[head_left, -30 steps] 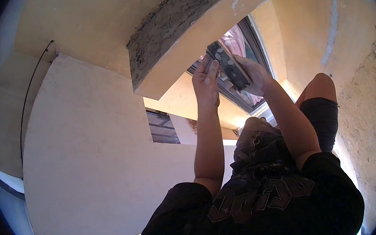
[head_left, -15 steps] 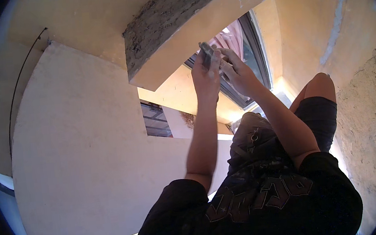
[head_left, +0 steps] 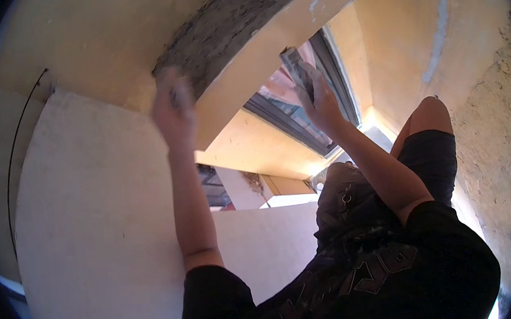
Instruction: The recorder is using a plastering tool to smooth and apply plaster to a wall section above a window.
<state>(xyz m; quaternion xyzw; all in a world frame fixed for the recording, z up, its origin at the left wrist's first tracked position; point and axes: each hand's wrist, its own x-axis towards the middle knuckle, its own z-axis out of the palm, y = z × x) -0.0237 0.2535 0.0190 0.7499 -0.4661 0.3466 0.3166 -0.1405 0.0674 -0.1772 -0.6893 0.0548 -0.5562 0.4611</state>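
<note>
My right hand (head_left: 322,99) is raised in front of the window, its fingers wrapped round a grey, dusty, oblong block (head_left: 293,65) whose end sticks up past the fingers. The block's exact kind does not show. Farther left, my left hand (head_left: 174,115) is up at the near left end of the ledge (head_left: 258,66), smeared by motion. Its fingers are too blurred to read, and I cannot make out whether anything is in them or whether it touches the ledge's rough grey mortar face (head_left: 223,29).
A large pale panel (head_left: 100,225) spreads across the left side. A thin black cable (head_left: 14,147) hangs by the wall. Behind the ledge is a dark-framed window (head_left: 288,115) with a pink curtain. On the right stands a yellowish wall (head_left: 491,91) with rough patches.
My hands were together at the grey block and are now apart. The left has swung left to the ledge's end; the block is now in my right hand.
</note>
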